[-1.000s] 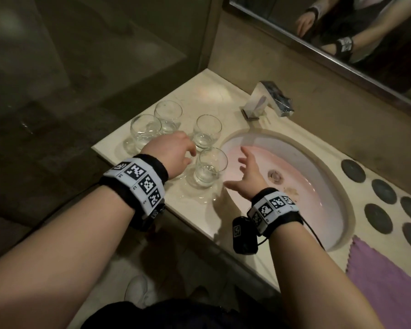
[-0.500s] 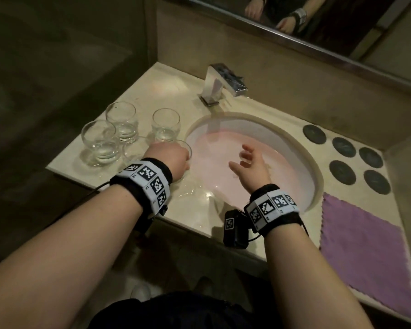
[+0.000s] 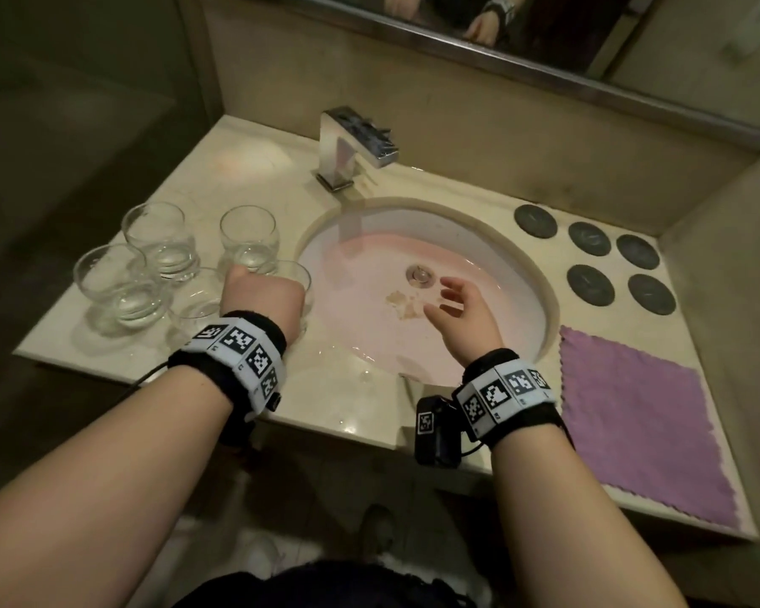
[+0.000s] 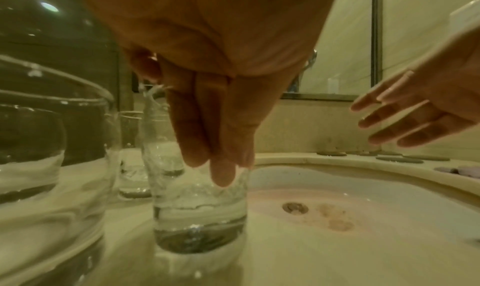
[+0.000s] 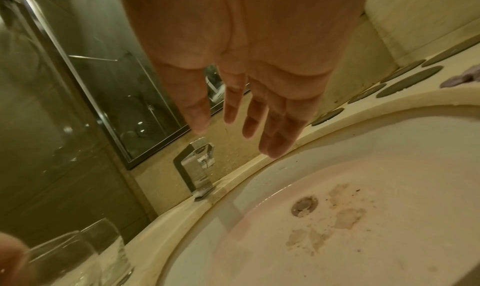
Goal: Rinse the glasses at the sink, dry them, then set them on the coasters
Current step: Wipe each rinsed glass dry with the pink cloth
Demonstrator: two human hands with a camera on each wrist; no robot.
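Several clear tumblers stand on the beige counter left of the sink (image 3: 540,274). My left hand (image 3: 260,296) grips from above the glass (image 3: 306,287) nearest the bowl. In the left wrist view its fingers (image 4: 207,126) run down the side of this glass (image 4: 200,208), which holds a little water. Whether its base rests on the counter I cannot tell. My right hand (image 3: 457,305) hovers open over the bowl, fingers spread (image 5: 249,114), holding nothing. Several dark round coasters (image 3: 589,285) lie right of the sink.
A chrome faucet (image 3: 352,144) stands behind the bowl, with no water running. A purple cloth (image 3: 632,419) lies flat at the counter's front right. The other glasses (image 3: 156,239) crowd close to my left hand. A mirror and wall close the back.
My left hand went from resting among the glasses to gripping the glass nearest the sink. My head view swung right. The right hand stayed open over the bowl.
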